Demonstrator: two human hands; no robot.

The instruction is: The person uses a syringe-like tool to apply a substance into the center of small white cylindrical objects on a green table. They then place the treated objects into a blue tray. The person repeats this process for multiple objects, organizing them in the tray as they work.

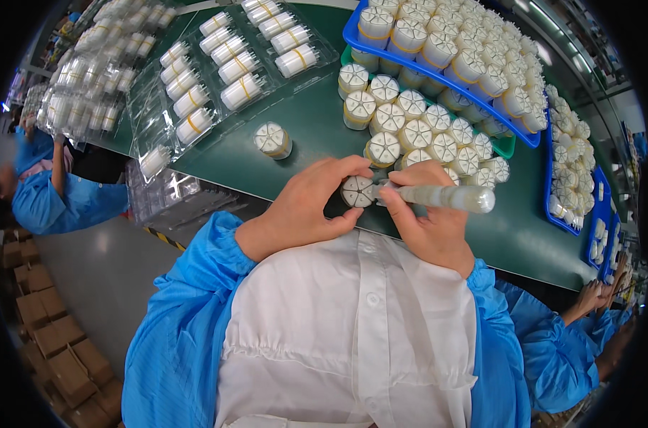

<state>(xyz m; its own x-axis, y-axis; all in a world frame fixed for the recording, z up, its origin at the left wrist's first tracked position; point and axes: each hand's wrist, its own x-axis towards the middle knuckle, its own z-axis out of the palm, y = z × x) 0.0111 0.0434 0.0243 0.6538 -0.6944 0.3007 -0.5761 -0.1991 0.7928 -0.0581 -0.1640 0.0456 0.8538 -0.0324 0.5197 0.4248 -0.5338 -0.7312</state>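
Note:
My left hand (306,207) curls thumb and fingers around a white cylinder with a spoked round top (357,192), close to the table's near edge. My right hand (435,217) grips a slim hand tool with a thick, translucent whitish handle (448,198), lying nearly level. Its narrow front end points left and meets the right side of the held cylinder's top; my fingers partly hide the tip. A single similar cylinder (272,140) stands upright to the left of my hands. Just beyond them, a cluster of the same cylinders (416,133) stands on the green table (317,96).
Clear plastic trays (220,128) with white banded cylinders lie at the left, beside stacked trays (88,82). Blue trays (438,75) full of cylinders stand at the back right. Co-workers in blue sleeves sit at left (74,200) and right (559,349). Cardboard boxes (67,349) line the floor.

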